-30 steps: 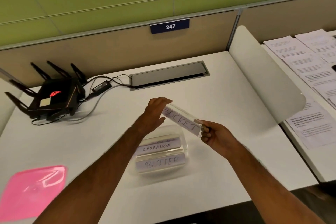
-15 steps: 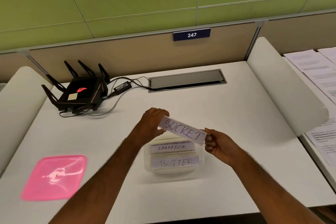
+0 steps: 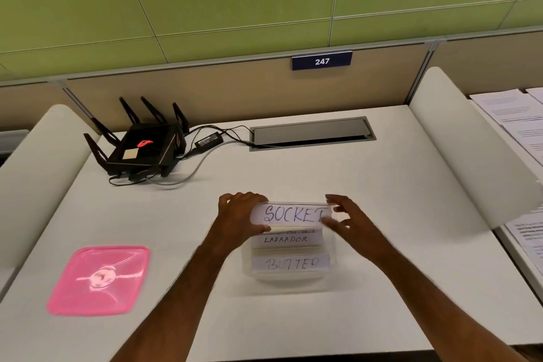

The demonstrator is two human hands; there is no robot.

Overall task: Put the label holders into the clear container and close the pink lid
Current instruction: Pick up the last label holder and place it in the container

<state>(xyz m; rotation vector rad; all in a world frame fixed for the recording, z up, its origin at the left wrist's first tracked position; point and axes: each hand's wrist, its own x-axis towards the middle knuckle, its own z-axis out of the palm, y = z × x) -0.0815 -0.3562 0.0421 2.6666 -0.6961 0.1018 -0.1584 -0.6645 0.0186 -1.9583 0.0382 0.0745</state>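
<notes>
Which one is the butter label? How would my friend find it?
Find the white desk and the clear container near its front edge, between the person's arms. Inside, the butter label holder is the one nearest the person, reading BUTTER; the labrador label holder sits behind it.

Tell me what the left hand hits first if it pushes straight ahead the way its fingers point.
Probably nothing: past the SOCKET label holder the left hand grips, bare desk runs toward the cable tray.
</notes>
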